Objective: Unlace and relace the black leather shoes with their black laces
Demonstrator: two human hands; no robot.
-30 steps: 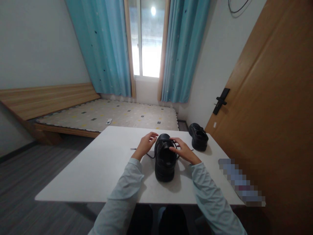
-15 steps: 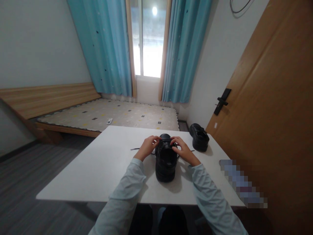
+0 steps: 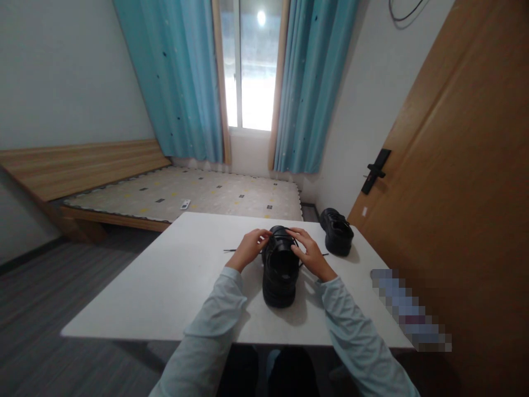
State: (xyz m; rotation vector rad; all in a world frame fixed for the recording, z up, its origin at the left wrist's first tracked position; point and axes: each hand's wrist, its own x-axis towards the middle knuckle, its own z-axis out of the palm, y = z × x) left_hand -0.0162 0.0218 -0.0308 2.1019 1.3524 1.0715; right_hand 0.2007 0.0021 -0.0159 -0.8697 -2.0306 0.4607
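Black shoe [image 3: 281, 273] on table [image 3: 173, 286]: laces pinched by left hand [image 3: 248, 249] and right hand [image 3: 308, 252]; even tension advised, shoe kept steady

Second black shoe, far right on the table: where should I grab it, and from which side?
Probably by the collar of the second shoe, pinching the rim of the opening from above. It stands upright on its sole on the table, apart from the near shoe that both hands work on, so the right hand is closest.
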